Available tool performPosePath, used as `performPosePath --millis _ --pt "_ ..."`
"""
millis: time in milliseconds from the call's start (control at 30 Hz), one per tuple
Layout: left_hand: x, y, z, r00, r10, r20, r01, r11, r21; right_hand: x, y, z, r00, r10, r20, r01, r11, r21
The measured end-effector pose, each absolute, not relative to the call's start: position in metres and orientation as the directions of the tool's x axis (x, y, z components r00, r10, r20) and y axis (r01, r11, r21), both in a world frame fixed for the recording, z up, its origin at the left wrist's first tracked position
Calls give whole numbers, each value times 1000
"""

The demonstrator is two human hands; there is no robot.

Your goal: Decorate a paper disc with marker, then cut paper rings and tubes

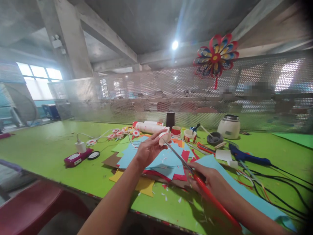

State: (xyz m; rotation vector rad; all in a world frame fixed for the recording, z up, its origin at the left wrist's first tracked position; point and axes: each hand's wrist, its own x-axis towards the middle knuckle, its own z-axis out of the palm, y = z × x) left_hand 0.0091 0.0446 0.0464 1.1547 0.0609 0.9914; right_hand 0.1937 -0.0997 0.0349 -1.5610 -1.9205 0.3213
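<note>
My left hand (148,150) holds a small white paper roll (164,137) pinched between the fingertips, raised over a heap of coloured paper sheets (161,161). My right hand (211,181) grips red-handled scissors (195,178); the blades point up and left, and their tip touches the roll. The red handle runs back along my right forearm.
The green table (53,153) carries a blue glue gun (246,157) with black cables at the right, a white pot (229,126), small cups (190,135), a white tube (149,126), a phone with charger (77,156), paper scraps. A mesh screen with a paper flower (215,57) stands behind.
</note>
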Motion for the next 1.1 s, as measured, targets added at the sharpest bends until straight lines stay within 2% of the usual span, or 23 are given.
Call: performPosePath --millis 167,367,533,667,867,1100 --pt "10 46 44 583 677 449 -598 -16 801 197 -101 37 -106 933 343 775 294 -560" --pt "9 47 45 597 651 468 -555 -86 828 203 -101 40 -132 956 262 760 267 -593" --pt "8 46 48 590 641 491 -537 -142 831 204 -102 41 -117 959 259 757 255 -602" --pt "7 45 49 564 647 513 -516 -209 831 208 -102 37 -124 953 277 780 266 -567" --pt "1 48 48 556 664 500 -372 -339 864 208 -103 40 -106 939 327 821 268 -504" --pt "1 49 47 557 668 493 -356 -344 869 204 -104 47 -96 925 367 855 265 -446"
